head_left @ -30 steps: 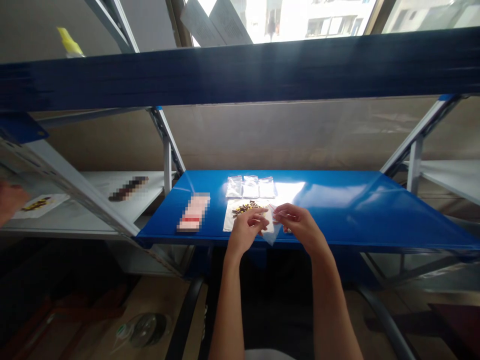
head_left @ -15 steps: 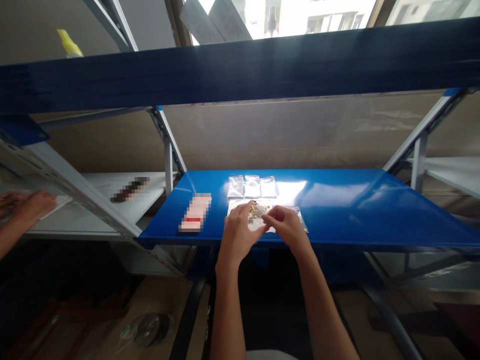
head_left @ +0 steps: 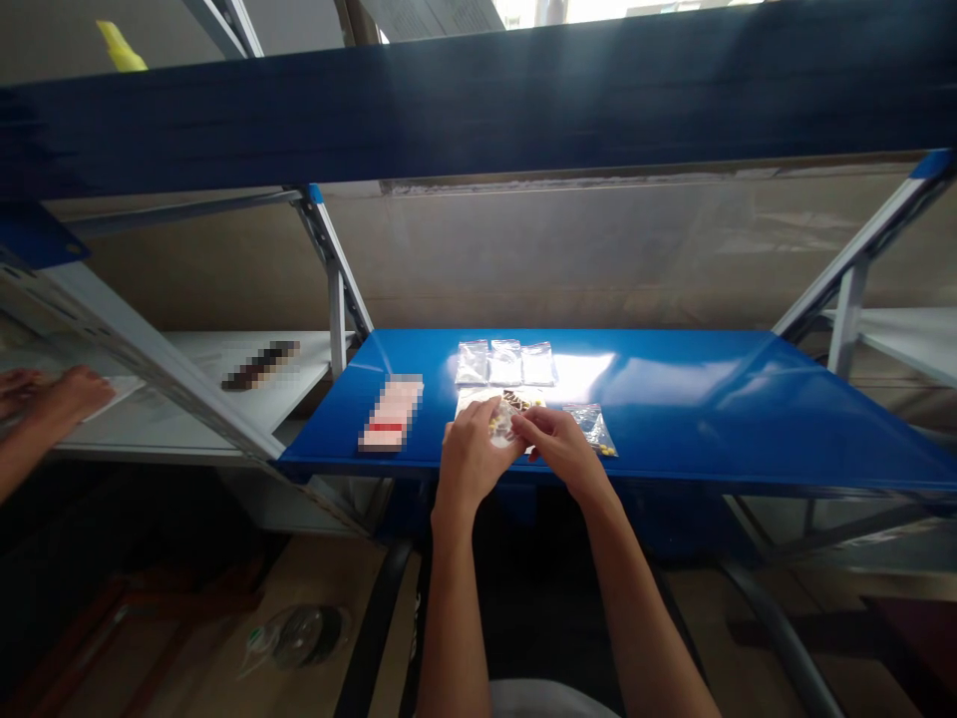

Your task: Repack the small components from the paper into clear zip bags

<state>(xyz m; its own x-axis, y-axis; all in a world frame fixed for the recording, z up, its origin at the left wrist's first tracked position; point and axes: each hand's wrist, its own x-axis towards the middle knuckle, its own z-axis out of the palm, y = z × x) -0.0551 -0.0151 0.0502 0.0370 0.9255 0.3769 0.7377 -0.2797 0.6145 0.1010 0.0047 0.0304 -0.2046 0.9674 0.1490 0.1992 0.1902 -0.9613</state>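
Note:
Both hands are at a small clear plastic bag point(head_left: 500, 427) with pale yellow bits in it, above the front part of the blue table. My left hand point(head_left: 473, 454) curls round its left side, thumb towards me. The fingertips of my right hand point(head_left: 557, 439) pinch the bag's right edge. Just behind, a white sheet point(head_left: 468, 397) bears small dark brown pieces point(head_left: 514, 400); my hands hide part of it. To the right lies another clear zip bag point(head_left: 590, 427) with yellow pieces at its lower corner. Three clear zip bags point(head_left: 505, 362) lie in a row farther back.
The blue table point(head_left: 695, 409) has a blurred pink object point(head_left: 392, 414) on its left. A blue shelf beam point(head_left: 478, 110) crosses above. On the left, another person's hand point(head_left: 79, 392) works at a white shelf point(head_left: 179, 424) carrying a blurred dark object point(head_left: 261, 365).
The view has tipped downward slightly. The bag between my hands has turned, and its yellow bits show more plainly. More of the dark pieces and the right-hand bag is uncovered.

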